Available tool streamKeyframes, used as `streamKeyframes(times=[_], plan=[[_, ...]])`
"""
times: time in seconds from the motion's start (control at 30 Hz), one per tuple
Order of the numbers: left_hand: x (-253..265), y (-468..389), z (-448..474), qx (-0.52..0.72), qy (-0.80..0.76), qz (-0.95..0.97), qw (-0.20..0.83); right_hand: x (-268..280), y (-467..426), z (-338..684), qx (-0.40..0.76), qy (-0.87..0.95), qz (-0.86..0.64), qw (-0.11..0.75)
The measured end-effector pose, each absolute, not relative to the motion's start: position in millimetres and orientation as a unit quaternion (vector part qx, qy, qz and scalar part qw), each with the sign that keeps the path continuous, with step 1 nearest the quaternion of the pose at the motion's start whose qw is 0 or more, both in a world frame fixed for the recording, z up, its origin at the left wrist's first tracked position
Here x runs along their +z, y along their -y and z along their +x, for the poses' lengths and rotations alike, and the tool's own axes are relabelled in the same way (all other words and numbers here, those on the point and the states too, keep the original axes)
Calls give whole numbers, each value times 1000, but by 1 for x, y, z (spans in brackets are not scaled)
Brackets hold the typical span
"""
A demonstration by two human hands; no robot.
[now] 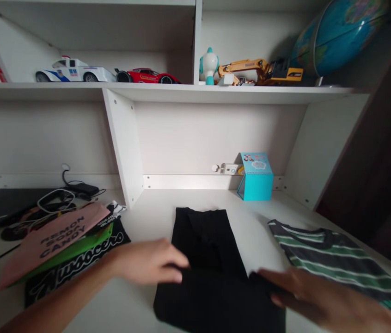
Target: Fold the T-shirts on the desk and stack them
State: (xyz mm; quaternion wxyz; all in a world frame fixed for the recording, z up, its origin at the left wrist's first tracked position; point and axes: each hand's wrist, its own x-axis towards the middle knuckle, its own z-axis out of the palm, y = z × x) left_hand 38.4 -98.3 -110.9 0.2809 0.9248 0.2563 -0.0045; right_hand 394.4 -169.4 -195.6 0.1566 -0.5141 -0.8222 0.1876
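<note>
A black garment [202, 236], its exact kind unclear, lies partly folded on the white desk. Its near part is lifted and bent over toward the far part. My left hand [150, 261] pinches the left edge of that raised fold between thumb and fingers. At the fold's right edge, my right hand [296, 291] grips the black cloth too, blurred by motion. Right of the garment a green, white and dark striped T-shirt [330, 254] is spread out, partly behind my right hand. On the left is a stack of folded clothes, with a pink one [57, 236] on top.
Cables [57, 201] and a dark laptop-like slab [4, 206] lie at the back left. A turquoise desk calendar [258, 185] stands near the wall socket [230, 169]. The upper shelf [168, 92] bears toy cars, an excavator [261, 71] and a globe [337, 37].
</note>
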Motion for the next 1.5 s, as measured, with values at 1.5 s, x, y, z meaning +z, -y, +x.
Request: streamKeyframes(times=[1.5], plan=[[-78, -76, 42, 327, -324, 865, 201, -96, -2, 369, -58, 753, -531, 384]])
